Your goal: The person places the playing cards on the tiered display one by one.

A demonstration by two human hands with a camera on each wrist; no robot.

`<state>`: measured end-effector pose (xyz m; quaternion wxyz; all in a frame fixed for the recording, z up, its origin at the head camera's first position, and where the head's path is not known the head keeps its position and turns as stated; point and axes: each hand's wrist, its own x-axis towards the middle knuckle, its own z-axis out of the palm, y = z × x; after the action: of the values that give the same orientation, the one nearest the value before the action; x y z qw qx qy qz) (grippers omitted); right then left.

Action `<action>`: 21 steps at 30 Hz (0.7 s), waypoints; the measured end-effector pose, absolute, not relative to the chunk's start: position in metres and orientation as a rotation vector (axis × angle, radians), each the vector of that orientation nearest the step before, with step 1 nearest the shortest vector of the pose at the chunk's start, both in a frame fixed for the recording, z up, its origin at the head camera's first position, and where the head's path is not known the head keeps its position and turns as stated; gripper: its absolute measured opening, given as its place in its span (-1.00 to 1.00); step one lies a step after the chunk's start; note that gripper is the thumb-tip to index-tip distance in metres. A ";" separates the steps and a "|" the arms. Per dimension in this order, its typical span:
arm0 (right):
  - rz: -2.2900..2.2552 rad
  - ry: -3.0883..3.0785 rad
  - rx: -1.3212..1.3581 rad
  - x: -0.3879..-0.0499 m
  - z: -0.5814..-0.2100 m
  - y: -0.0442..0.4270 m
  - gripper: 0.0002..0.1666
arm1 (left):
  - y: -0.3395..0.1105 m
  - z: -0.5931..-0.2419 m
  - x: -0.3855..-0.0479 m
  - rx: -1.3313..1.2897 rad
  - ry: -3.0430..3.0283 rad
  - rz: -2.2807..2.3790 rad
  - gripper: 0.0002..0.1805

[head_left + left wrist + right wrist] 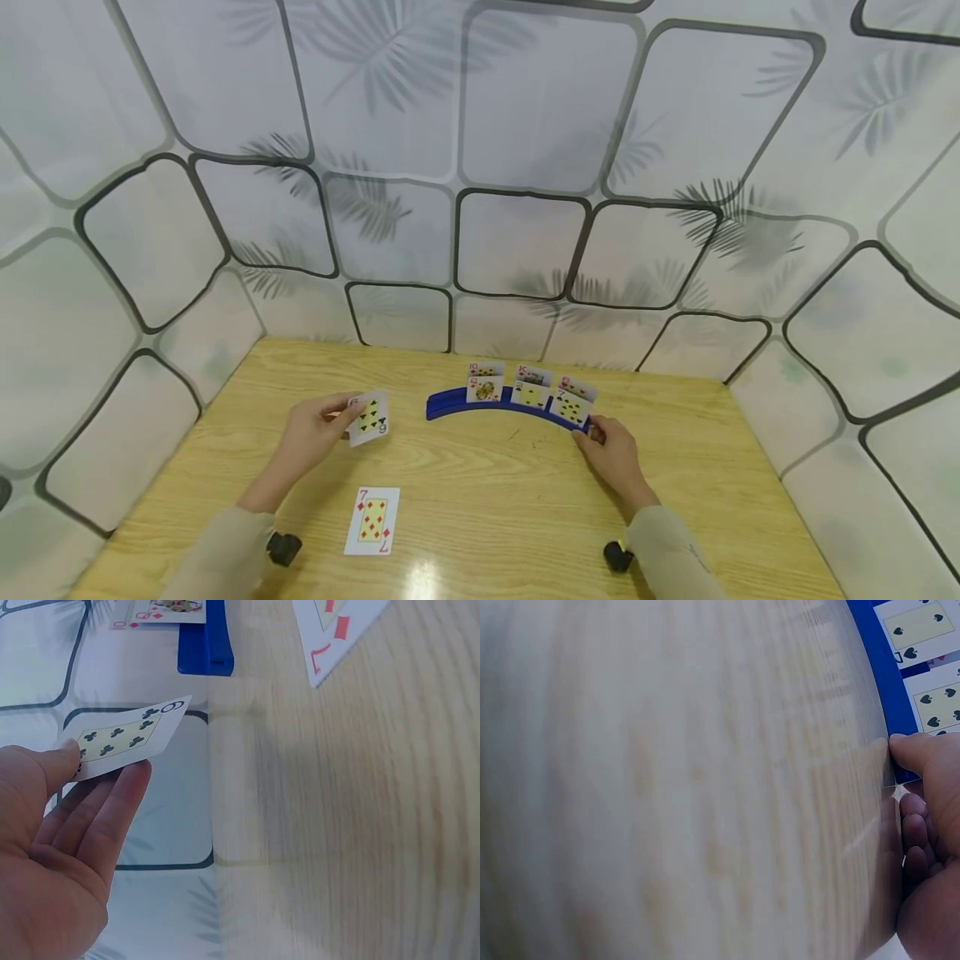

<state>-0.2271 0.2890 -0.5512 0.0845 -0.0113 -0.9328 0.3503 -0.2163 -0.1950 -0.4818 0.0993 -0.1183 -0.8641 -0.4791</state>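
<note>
My left hand [311, 429] holds up a six of clubs [372, 419], pinched between thumb and fingers, over the table's left part. The left wrist view shows the six of clubs [116, 739] tilted, its face up. A curved blue card holder [450, 402] stands at the back middle. My right hand [615, 454] grips its right end, thumb on the front and fingers curled behind. Cards stand in two rows in the holder: a queen of diamonds [484, 390], a spade card [531, 395] and a seven of spades [570, 407] in front, with red cards behind them.
A seven of diamonds [372, 522] lies face up on the wooden table [480, 508], near the front left. Patterned white walls [517, 242] close in the table at the back and sides.
</note>
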 end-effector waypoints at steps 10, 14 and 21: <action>1.059 -2.781 -0.042 -0.228 -0.553 0.291 -0.62 | -0.172 -0.479 -0.234 -0.387 -2.537 -1.472 -0.65; 1.062 -2.780 -0.043 -0.228 -0.553 0.290 -0.65 | -0.164 -0.475 -0.241 -0.405 -2.543 -1.405 -0.64; 1.056 -2.785 -0.047 -0.228 -0.553 0.290 -0.65 | -0.148 -0.471 -0.251 -0.365 -2.522 -1.396 -0.65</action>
<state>-0.2280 0.2901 -0.5529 0.0813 -0.0159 -0.9318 0.3535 -0.2514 -0.1477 -0.4706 0.1177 -0.1249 -0.8620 -0.4771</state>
